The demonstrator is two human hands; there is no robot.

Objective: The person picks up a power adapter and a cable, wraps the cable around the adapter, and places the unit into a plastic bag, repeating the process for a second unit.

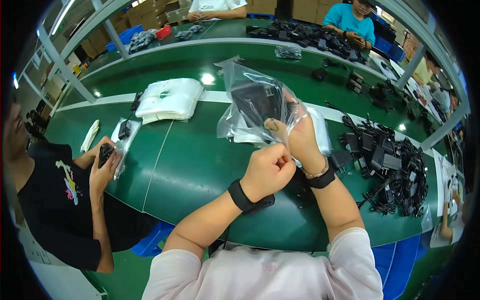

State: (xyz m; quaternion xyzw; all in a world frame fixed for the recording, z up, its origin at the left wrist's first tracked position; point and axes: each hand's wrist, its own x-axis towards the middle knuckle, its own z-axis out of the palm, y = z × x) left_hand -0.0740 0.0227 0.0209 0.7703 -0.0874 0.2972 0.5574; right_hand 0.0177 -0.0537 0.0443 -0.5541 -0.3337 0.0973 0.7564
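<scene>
In front of me a clear plastic bag (231, 82) is raised over the table, with a black power adapter (260, 104) showing through it. My right hand (299, 131) reaches into the bag's mouth and grips the adapter, thumb across its near side. Part of its fingers is blurred by the film. Closed, my left hand (267, 169) pinches the bag's edge beside my right wrist. Beneath the bag lies a stack of clear bags (320, 132), partly hidden.
A tangled pile of black adapters with cords (385, 162) lies right of my forearm. Another stack of bags (169, 100) sits at the left. A co-worker at my left handles a black adapter (105, 154). Across the green conveyor (200, 60), other people work beside more adapters (305, 37).
</scene>
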